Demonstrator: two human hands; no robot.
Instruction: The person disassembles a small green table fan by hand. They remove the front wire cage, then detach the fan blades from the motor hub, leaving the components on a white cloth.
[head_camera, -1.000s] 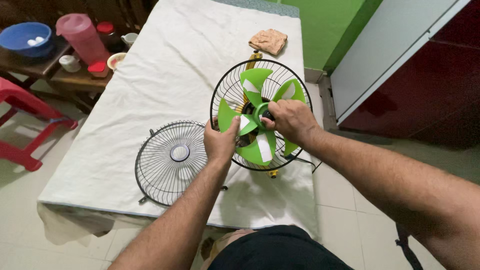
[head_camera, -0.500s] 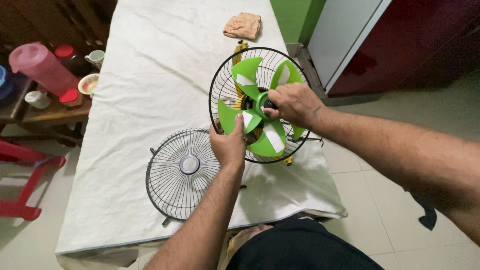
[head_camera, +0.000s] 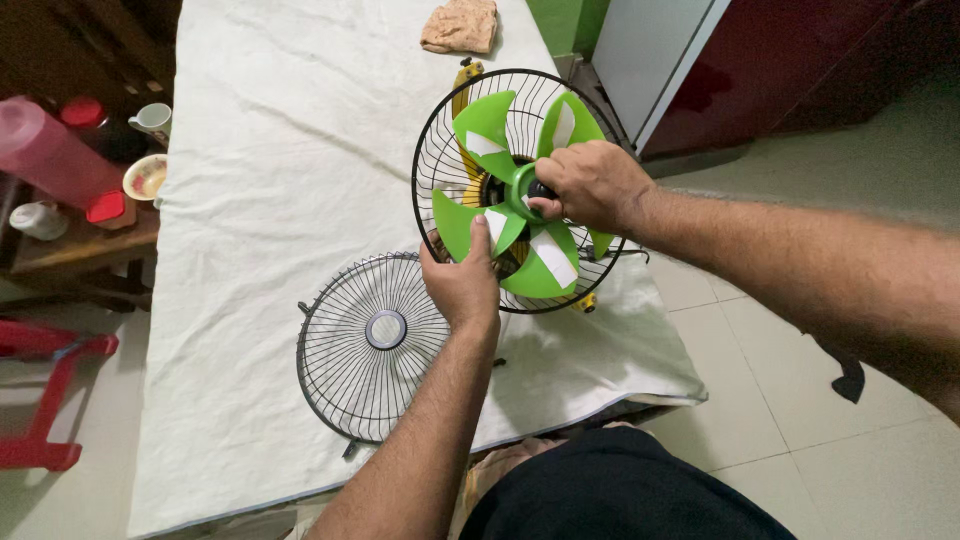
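A table fan lies on its back on a white cloth, its green blade (head_camera: 482, 128) set inside the black rear wire guard (head_camera: 432, 140). My left hand (head_camera: 463, 283) grips the lower left blade between thumb and fingers. My right hand (head_camera: 590, 185) is closed on the small black knob at the green hub (head_camera: 522, 190); the knob is mostly hidden by my fingers. The detached front wire guard (head_camera: 368, 345) lies flat on the cloth, just left of my left wrist.
The cloth-covered table (head_camera: 270, 150) runs away from me, with a crumpled tan rag (head_camera: 460, 25) at its far end. A pink jug (head_camera: 45, 150), cups and a bowl stand on a wooden side table at left. A red stool (head_camera: 35, 345) and a dark red cabinet (head_camera: 800, 60) flank the table.
The view has shifted, so the fan and table sit higher and further left in the frame. Both hands keep the same grips on the blade and hub knob.
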